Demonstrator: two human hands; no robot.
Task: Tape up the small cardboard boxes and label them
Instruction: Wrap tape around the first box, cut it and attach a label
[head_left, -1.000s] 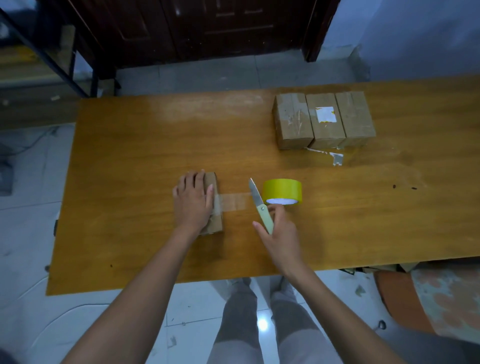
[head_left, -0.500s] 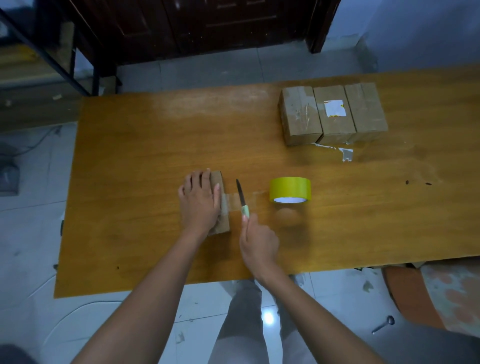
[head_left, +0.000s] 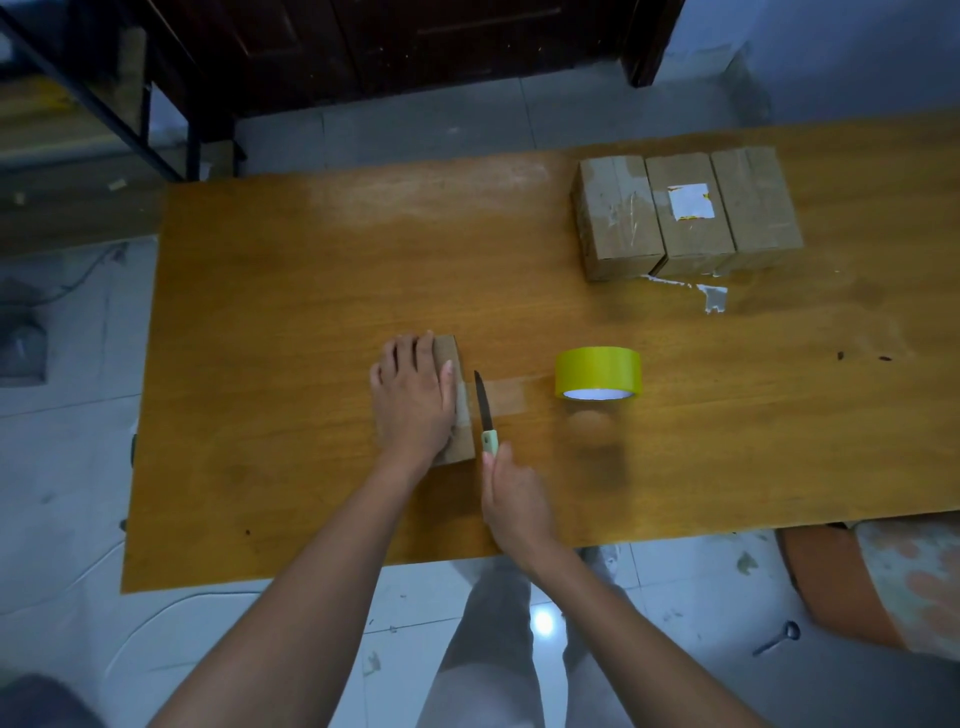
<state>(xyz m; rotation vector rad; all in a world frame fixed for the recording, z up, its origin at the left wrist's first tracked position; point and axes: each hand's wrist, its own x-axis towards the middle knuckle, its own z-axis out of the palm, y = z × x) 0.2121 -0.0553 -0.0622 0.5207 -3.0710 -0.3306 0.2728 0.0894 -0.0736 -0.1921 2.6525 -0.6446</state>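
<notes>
Table (head_left: 311, 312) with boxes, tape roll and knife; both hands at work near the front edge.

Three boxes (head_left: 685, 213) sit side by side toward the far right of the table, the middle one labelled. Left hand (head_left: 413, 400) lies flat, fingers straight, on a box (head_left: 454, 395) near the front edge. Right hand (head_left: 511, 499) grips the knife (head_left: 485, 410), its blade across the clear tape strip (head_left: 501, 397) just beside that box. Yellow roll (head_left: 597, 371) stands near, to the right.
</notes>
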